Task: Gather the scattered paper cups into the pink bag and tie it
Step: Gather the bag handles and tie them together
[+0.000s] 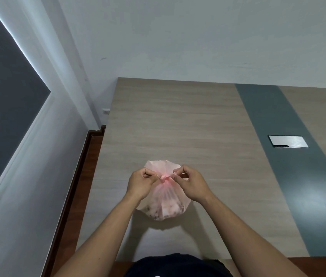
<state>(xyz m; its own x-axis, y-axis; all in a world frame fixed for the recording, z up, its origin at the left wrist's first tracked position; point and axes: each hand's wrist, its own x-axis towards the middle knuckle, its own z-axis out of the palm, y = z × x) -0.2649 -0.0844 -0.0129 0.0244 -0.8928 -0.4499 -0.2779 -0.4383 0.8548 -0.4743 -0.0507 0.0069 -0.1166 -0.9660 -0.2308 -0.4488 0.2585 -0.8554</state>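
A thin pink bag (165, 204) stands on the wooden table (178, 120), bulging with paper cups that show dimly through the plastic. Its neck is gathered into a small knot (164, 178) at the top, and loose plastic fans out behind the knot. My left hand (141, 183) pinches the plastic on the knot's left side. My right hand (190, 182) pinches the plastic on its right side. Both hands sit close together above the bag. No loose cups are in view on the table.
A grey-green band (290, 156) runs across the table on the right, holding a metal cable hatch (288, 141). The table's left edge borders a reddish floor strip (74, 186) and a white wall. My dark shirt shows at the bottom edge.
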